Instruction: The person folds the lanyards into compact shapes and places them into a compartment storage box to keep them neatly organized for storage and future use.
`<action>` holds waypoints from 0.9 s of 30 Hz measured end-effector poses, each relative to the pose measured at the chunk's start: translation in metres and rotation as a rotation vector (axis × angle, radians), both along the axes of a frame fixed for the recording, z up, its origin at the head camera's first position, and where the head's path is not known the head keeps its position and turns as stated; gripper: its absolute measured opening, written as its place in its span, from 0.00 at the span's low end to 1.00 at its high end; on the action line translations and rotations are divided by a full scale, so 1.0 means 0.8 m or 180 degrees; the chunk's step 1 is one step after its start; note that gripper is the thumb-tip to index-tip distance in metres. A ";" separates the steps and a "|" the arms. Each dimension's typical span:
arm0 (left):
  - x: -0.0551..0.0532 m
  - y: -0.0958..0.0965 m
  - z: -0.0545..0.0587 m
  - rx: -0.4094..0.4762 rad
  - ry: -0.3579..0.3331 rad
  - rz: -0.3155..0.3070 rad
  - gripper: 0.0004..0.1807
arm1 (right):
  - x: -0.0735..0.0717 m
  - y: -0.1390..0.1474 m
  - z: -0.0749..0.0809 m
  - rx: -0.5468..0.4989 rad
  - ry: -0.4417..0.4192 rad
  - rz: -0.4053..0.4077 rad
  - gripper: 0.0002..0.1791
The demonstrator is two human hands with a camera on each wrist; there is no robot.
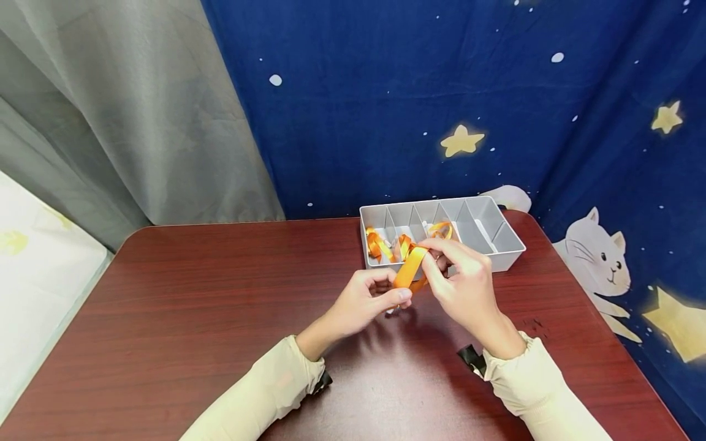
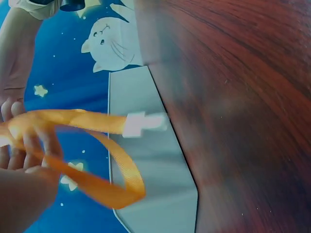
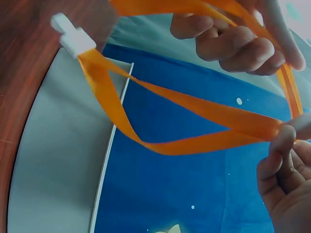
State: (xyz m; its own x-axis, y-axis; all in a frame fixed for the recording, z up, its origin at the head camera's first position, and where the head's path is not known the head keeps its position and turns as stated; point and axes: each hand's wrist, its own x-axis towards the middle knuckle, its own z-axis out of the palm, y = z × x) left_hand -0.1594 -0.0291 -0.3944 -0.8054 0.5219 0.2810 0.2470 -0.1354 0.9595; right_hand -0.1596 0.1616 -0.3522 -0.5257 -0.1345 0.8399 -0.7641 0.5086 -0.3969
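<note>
Both hands hold an orange lanyard (image 1: 409,269) just in front of the grey divided box. My left hand (image 1: 358,303) pinches the folded strap between thumb and fingers. Higher and to the right, my right hand (image 1: 463,278) pinches another part of the strap at its fingertips. In the right wrist view the ribbon (image 3: 204,109) runs in a loop from the right fingers to a white plastic clip (image 3: 77,40), which dangles free. The left wrist view shows this clip (image 2: 141,124) slightly blurred, hanging in front of the box's side.
The grey box (image 1: 510,260) stands at the table's back edge, against a blue star-patterned curtain (image 1: 386,122). Orange lanyards (image 1: 377,245) lie in its left compartments. A reddish-brown table (image 1: 220,306) stretches to the left; a grey curtain (image 1: 143,122) hangs behind it.
</note>
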 end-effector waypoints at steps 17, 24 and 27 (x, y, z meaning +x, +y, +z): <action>0.001 -0.019 -0.010 -0.0536 0.0081 0.0156 0.11 | -0.012 0.001 0.021 -0.0453 0.0088 -0.0280 0.07; 0.004 -0.023 -0.018 -0.0685 -0.0038 0.0103 0.11 | -0.017 0.002 0.029 -0.0579 0.0067 -0.0353 0.07; 0.005 -0.021 -0.018 -0.0711 0.0004 0.0148 0.11 | -0.018 0.003 0.031 -0.0557 0.0045 -0.0366 0.08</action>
State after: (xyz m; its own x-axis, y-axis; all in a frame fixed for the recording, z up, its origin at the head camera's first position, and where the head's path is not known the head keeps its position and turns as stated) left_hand -0.1556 -0.0462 -0.4090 -0.8298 0.5335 0.1635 0.2491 0.0921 0.9641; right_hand -0.1742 0.1639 -0.3273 -0.5171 0.0743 0.8527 -0.7112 0.5169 -0.4764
